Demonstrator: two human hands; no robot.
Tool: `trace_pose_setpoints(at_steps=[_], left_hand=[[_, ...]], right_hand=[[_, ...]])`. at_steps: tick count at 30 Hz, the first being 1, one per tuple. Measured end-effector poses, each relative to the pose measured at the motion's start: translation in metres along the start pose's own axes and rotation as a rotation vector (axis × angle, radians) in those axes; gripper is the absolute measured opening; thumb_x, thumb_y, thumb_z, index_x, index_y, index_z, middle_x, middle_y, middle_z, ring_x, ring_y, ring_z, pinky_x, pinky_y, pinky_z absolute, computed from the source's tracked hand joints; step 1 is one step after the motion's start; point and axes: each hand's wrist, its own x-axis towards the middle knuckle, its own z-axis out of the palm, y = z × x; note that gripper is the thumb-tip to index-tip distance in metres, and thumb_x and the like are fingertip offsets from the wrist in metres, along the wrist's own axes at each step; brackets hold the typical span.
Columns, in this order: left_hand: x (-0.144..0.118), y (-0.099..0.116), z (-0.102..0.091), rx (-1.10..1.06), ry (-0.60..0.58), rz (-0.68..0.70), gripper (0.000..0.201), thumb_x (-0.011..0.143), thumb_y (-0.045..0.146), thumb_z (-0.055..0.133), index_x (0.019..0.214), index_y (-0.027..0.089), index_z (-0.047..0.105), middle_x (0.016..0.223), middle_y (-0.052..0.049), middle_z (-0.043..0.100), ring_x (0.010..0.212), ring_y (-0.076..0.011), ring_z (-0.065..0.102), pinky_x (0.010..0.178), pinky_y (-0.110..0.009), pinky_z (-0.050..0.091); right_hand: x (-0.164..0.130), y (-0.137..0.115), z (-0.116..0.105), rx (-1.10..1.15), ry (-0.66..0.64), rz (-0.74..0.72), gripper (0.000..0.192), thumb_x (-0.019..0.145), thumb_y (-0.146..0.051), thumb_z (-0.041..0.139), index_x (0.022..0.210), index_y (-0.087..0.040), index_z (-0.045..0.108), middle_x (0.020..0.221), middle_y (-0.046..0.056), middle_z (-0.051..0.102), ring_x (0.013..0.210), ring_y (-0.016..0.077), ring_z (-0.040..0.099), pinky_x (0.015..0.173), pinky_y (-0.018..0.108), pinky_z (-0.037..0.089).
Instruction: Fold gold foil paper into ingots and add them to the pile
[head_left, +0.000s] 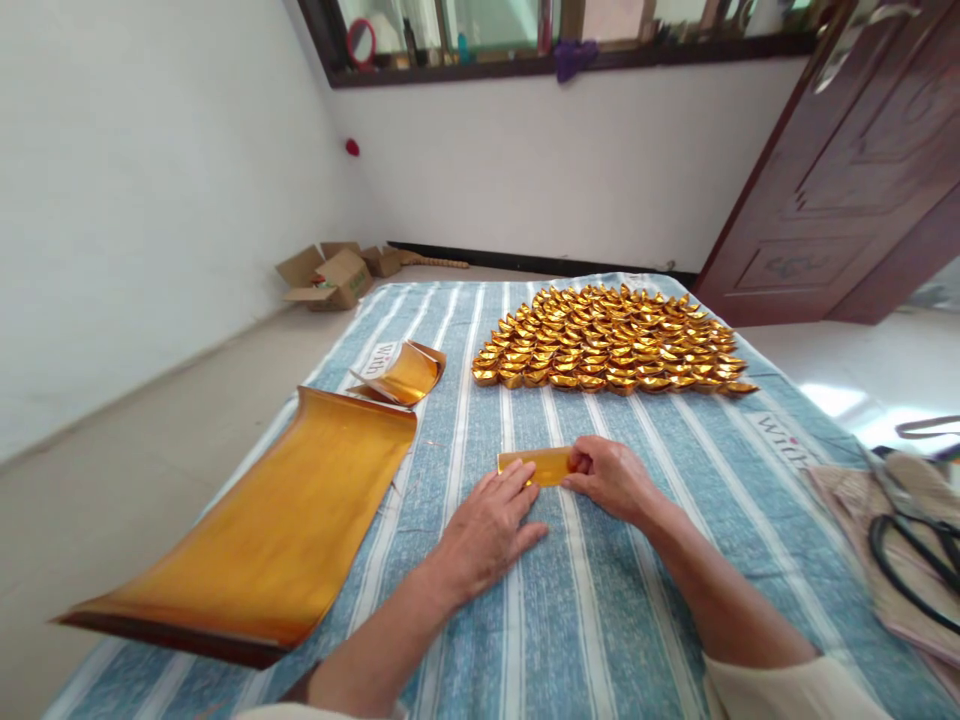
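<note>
A small folded strip of gold paper (553,467) lies on the striped cloth in front of me. My left hand (491,525) rests flat on its left end, fingers stretched out and thumb apart. At the right end, my right hand (611,478) pinches the strip between thumb and fingers. Beyond my hands stand many gold paper ingots (607,345), packed in close rows. To the left lies a large curled sheet of gold paper (277,510), and behind it a stack of smaller gold paper pieces (405,373).
Blue-and-white striped cloth (465,620) covers the table. Black-handled scissors (919,545) lie on a pinkish-beige cloth (847,500) at the right edge. Open cardboard boxes (337,280) sit on the floor at back left. A dark red door (825,190) stands at back right.
</note>
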Motion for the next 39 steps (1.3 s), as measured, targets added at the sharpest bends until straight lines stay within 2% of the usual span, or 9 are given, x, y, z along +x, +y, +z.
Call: trace_pose_setpoints(at_steps=[11,19,31,39], left_hand=[[-0.022,-0.018,0.001,0.037,0.127,-0.027,0.031,0.089,0.027,0.056,0.117,0.017,0.061,0.137,-0.014,0.052,0.129,-0.0274,0.046,0.103,-0.05,0.04],[-0.026,-0.018,0.0,0.065,0.123,-0.072,0.03,0.09,0.027,0.053,0.118,0.019,0.061,0.136,-0.012,0.053,0.129,-0.0277,0.045,0.104,-0.052,0.038],[-0.032,-0.025,0.002,0.047,0.189,-0.04,0.031,0.093,0.028,0.046,0.118,0.018,0.062,0.131,-0.012,0.057,0.125,-0.0275,0.05,0.101,-0.053,0.04],[-0.032,-0.023,-0.001,0.03,0.165,-0.044,0.026,0.09,0.023,0.049,0.111,0.019,0.064,0.13,-0.011,0.059,0.125,-0.0283,0.05,0.102,-0.054,0.04]], right_hand=[[0.0,-0.001,-0.001,0.011,0.002,-0.002,0.015,0.069,-0.022,0.07,0.067,-0.02,0.055,0.064,-0.003,0.06,0.058,0.0105,0.052,0.054,0.021,0.032],[0.0,0.0,-0.001,0.032,-0.008,-0.003,0.01,0.07,-0.019,0.068,0.069,-0.019,0.057,0.066,-0.003,0.061,0.058,0.0106,0.053,0.054,0.021,0.033],[0.0,0.002,-0.004,0.056,-0.012,-0.032,0.009,0.069,-0.01,0.061,0.068,-0.019,0.059,0.066,-0.003,0.061,0.061,0.0115,0.053,0.056,0.021,0.033],[-0.004,0.001,-0.008,0.027,-0.019,-0.064,0.012,0.07,-0.007,0.055,0.068,-0.019,0.058,0.066,-0.003,0.058,0.063,0.0114,0.052,0.058,0.021,0.033]])
